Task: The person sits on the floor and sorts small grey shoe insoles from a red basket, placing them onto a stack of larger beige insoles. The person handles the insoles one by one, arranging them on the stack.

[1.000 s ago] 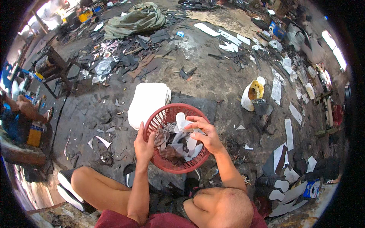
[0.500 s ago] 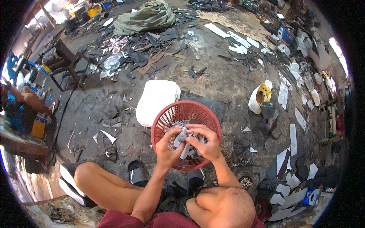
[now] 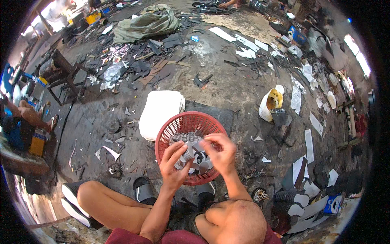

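A red plastic basket [image 3: 166,129] stands on the floor between my knees, with grey strips and pieces [image 3: 199,157] inside. Over it, my left hand [image 3: 174,166] is closed on a small bundle of grey strips [image 3: 188,153], gripped between thumb and fingers. My right hand [image 3: 222,155] is just to the right, thumb and fingertips pinched together near the bundle's upper end. A light grey bit shows by those fingertips, but blur hides whether it is a strip's end. Part of the basket's contents lies hidden behind both hands.
Left of the basket sits a stack of white sheets [image 3: 160,116]. A stained white container [image 3: 266,106] lies tipped to the right. Sandals [image 3: 142,189] are near my feet, and scraps litter the floor. Another person's leg [image 3: 34,116] shows at far left.
My right hand has moved a little away from my left and now pinches; before, both hands' fingers met around the grey bundle. The whole view has shifted slightly.
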Demonstrator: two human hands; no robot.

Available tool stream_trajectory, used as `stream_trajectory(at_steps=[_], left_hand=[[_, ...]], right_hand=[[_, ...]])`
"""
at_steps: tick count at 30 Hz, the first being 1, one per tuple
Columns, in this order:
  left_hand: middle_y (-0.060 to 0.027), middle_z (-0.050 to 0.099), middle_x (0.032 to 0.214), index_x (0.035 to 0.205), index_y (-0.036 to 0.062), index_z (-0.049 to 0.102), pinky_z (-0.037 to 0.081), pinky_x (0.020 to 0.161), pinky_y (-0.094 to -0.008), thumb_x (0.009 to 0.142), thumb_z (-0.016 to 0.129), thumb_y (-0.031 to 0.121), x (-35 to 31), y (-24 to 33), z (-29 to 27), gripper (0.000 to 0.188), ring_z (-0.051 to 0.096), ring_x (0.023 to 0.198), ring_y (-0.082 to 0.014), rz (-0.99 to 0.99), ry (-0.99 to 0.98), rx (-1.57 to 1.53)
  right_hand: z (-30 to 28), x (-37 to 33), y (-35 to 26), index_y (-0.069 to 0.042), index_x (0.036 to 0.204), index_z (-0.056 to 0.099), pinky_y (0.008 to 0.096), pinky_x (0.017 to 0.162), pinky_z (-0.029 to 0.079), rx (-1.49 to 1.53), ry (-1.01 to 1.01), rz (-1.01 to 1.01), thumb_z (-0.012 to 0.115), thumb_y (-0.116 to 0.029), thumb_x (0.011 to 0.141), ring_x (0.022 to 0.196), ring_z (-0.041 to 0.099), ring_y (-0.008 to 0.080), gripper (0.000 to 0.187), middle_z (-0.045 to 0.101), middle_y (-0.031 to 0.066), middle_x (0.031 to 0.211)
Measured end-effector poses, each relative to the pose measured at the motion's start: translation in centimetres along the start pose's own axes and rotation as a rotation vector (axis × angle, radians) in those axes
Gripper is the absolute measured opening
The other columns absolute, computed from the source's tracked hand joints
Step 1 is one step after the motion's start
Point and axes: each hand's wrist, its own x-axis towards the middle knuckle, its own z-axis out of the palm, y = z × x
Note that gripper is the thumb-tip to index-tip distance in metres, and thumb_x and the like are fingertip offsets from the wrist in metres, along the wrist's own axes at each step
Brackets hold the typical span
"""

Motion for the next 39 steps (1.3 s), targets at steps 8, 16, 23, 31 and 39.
stream_trajectory(at_steps=[8,16,23,31,39], left_hand=[[-0.0181,0.071,0.129,0.123,0.0033,0.074,0.057,0.097,-0.0386,0.075,0.084,-0.008,-0.5,-0.6,0.5,0.051,0.070,0.117,-0.0292,0.010,-0.040,-0.168],[-0.0181,0.070,0.128,0.123,0.0049,0.075,0.059,0.093,-0.0371,0.072,0.083,-0.010,-0.3,-0.2,0.6,0.054,0.072,0.113,-0.0292,0.034,-0.033,-0.046],[-0.0207,0.070,0.128,0.122,0.0020,0.074,0.060,0.089,-0.0366,0.073,0.081,-0.014,-0.1,-0.2,-0.2,0.052,0.073,0.109,-0.0290,0.055,0.004,-0.157],[-0.0215,0.071,0.127,0.127,-0.0010,0.069,0.056,0.100,-0.0372,0.076,0.082,-0.010,0.3,-0.2,0.5,0.053,0.068,0.121,-0.0274,-0.023,-0.028,-0.184],[-0.0217,0.070,0.128,0.123,-0.0013,0.071,0.056,0.101,-0.0384,0.076,0.082,-0.010,-0.7,-0.4,0.6,0.048,0.068,0.122,-0.0319,-0.039,0.004,-0.250]], right_hand=[[1.0,-1.3,-0.2,-0.001,0.091,0.070,0.0296,0.079,0.051,0.511,-0.267,0.362,0.081,-0.014,0.089,0.085,0.065,0.0186,0.017,0.067,0.0061,0.093],[1.1,-1.5,-0.2,0.000,0.097,0.073,0.0355,0.085,0.054,0.163,-0.201,0.015,0.078,-0.018,0.092,0.095,0.070,0.0244,0.019,0.072,0.0132,0.099],[0.1,0.2,-0.2,-0.002,0.092,0.069,0.0454,0.067,0.053,-0.290,-0.024,-0.084,0.071,-0.017,0.096,0.077,0.067,0.0374,0.016,0.066,0.0157,0.085],[-1.0,-0.3,-0.6,-0.004,0.091,0.073,0.0311,0.073,0.052,0.129,-0.316,0.008,0.088,-0.021,0.083,0.086,0.068,0.0166,0.024,0.072,0.0063,0.094],[0.8,-1.0,0.5,0.000,0.091,0.069,0.0318,0.075,0.051,0.166,-0.109,0.170,0.074,-0.008,0.094,0.083,0.063,0.0172,0.010,0.066,0.0079,0.092]])
